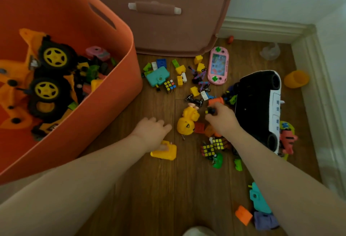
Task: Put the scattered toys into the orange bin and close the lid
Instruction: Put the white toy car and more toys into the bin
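The orange bin (104,116) stands open at the left, holding an orange truck (24,78) and several small toys. Scattered toys cover the wooden floor (168,189) to its right. My left hand (151,132) reaches over the floor with fingers spread, its thumb touching a yellow block toy (165,151). My right hand (222,119) pinches a small black toy piece (210,111) beside a yellow figure (187,121). A pink handheld game (218,65), a teal toy (157,76) and puzzle cubes (170,85) lie farther out.
A pink lid or panel with a handle (155,8) leans upright behind the toys. A black and white toy car (258,104) lies at the right, near an orange cup (295,79). White baseboards (316,78) close off the corner.
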`<state>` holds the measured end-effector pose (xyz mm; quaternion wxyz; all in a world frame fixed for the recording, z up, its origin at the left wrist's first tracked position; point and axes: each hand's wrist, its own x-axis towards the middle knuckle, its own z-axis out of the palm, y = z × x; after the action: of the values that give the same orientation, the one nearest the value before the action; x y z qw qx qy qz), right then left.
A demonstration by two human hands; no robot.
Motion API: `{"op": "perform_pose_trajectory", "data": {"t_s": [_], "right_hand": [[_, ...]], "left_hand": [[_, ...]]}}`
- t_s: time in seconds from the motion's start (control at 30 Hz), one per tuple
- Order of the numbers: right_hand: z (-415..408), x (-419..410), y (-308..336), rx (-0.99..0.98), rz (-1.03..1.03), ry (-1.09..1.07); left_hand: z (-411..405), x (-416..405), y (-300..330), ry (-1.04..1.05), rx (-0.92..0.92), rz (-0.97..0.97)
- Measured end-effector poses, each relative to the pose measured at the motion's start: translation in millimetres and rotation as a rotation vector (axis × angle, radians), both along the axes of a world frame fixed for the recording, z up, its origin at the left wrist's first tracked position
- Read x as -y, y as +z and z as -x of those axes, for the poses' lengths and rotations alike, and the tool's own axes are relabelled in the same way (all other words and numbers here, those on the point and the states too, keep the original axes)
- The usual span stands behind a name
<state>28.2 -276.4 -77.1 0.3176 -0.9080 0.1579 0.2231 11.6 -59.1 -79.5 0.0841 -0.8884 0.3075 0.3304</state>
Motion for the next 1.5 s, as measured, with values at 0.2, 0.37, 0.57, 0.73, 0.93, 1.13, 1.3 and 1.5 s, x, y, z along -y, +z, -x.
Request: {"op": "perform_pose_trajectory", "data": {"t_s": [0.2,0.37,0.57,0.73,0.93,1.13,1.3,1.5], "right_hand": [[8.1,-8.1,29.4,-0.233,-0.517,-0.283],[16.0,-9.3,47.4,-0.376,-0.73,-0.343],[15.7,-17.7,62.6,-0.344,-0.888,-0.5],[15.3,-20.9,75.1,-0.352,-1.044,-0.634],[-12.1,-66.3,115.2,-0.257,-1.115,-0.585],[-50.9,-158.4,175.3,-0.122,-1.337,-0.555],[-66.0,-209.4,197.0,-0.154,-1.109,-0.356],[-53.7,-169.7,188.8,0.164,-0.807,-0.486]], "left_hand": [[15.6,-2.6,4.4,0.031,0.06,0.144],[30.9,1.1,8.3,-0.117,0.006,0.037],[28.7,6.8,7.4,0.06,-0.052,-0.038],[0.9,-2.7,42.6,0.651,-0.264,0.451],[-24.6,-31.5,123.7,0.935,-0.382,1.183],[-47.9,-92.0,184.7,0.87,0.009,1.484],[-74.6,-151.6,181.7,0.851,0.242,0.605],[-62.3,-140.4,162.1,0.553,0.531,0.547]]}}
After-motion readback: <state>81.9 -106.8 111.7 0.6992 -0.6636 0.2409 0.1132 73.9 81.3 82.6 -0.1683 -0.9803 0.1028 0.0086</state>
